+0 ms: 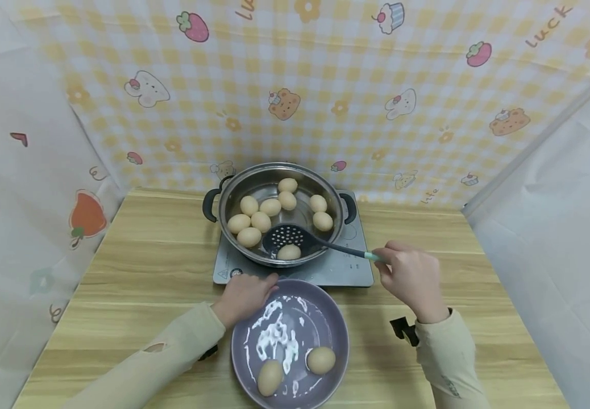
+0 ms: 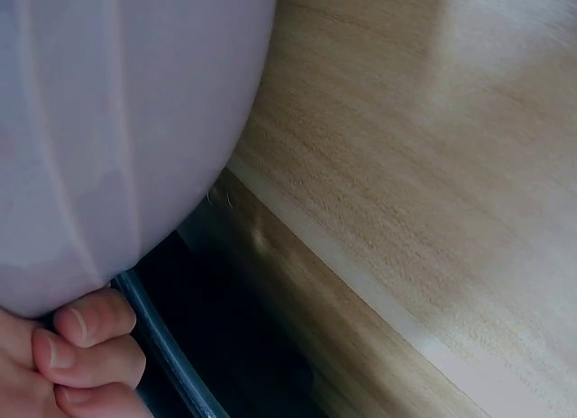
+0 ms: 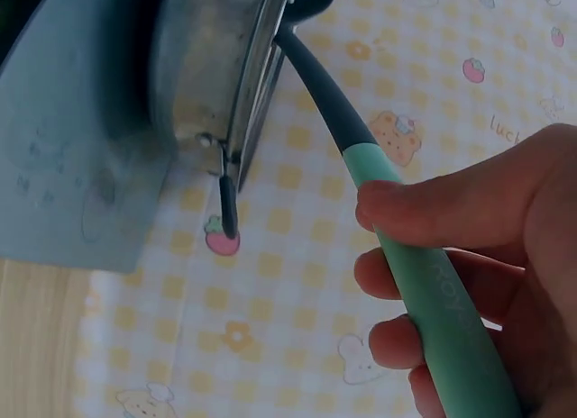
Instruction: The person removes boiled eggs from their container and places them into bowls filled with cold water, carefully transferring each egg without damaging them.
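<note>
My right hand grips the mint-green handle of a black slotted spoon. The spoon's perforated bowl is over the front of a steel pot, and one egg sits at its near side. Several more brown eggs lie in the pot. My left hand holds the far-left rim of a purple plate, thumb on top; in the left wrist view, curled fingers are under the plate's edge. Two eggs rest on the plate's near part.
The pot, with black side handles, stands on a flat grey cooktop. Wood-grain table surrounds it. A yellow checked cloth hangs behind, and white sheets flank both sides.
</note>
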Demonstrator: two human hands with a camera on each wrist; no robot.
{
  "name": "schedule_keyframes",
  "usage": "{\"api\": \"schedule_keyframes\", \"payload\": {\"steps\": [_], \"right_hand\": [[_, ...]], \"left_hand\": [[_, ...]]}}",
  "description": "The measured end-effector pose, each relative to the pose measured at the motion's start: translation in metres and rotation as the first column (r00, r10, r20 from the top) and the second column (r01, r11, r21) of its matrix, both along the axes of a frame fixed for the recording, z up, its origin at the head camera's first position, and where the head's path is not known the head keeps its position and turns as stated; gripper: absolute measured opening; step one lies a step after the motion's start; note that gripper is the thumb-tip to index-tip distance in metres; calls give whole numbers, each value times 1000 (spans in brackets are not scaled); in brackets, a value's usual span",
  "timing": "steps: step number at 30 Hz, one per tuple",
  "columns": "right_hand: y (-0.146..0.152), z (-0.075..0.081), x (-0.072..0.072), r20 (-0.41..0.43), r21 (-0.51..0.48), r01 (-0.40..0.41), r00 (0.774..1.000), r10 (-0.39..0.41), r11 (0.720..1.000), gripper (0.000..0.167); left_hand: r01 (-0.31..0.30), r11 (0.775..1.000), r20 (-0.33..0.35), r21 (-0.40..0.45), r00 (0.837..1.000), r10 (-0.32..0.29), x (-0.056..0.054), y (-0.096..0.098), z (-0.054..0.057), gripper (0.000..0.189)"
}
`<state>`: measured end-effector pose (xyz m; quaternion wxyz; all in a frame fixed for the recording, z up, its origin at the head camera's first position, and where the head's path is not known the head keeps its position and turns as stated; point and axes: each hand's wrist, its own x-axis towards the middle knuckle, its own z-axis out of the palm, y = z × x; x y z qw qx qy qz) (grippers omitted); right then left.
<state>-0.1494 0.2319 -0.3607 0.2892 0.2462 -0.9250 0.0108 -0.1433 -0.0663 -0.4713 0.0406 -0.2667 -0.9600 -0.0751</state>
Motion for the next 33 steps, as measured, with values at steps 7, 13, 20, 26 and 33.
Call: {"api": "schedule_keyframes", "payload": {"steps": [7,13,20,26,33], "right_hand": [[-12,-2,2,156,-1,-4,988,4,1000,11],[-16,1,2,207,23,-30,978,24,999,9],[-17,4,0,350,64,-84,935,57,994,28],[-17,8,4,424,61,-90,904,56,994,32],[-10,19,13,410,85,-75,912,34,994,30]], "left_hand": [[0,1000,28,-11,1000,0,0,0,1,20],[2,1000,3,-10,1000,-2,0,-1,-2,19],[1,1000,-12,3,1000,-1,-1,0,-3,19],[2,1000,-12,1,1000,-2,0,0,-2,19],[0,1000,-3,5,1000,0,1,0,0,19]]}}
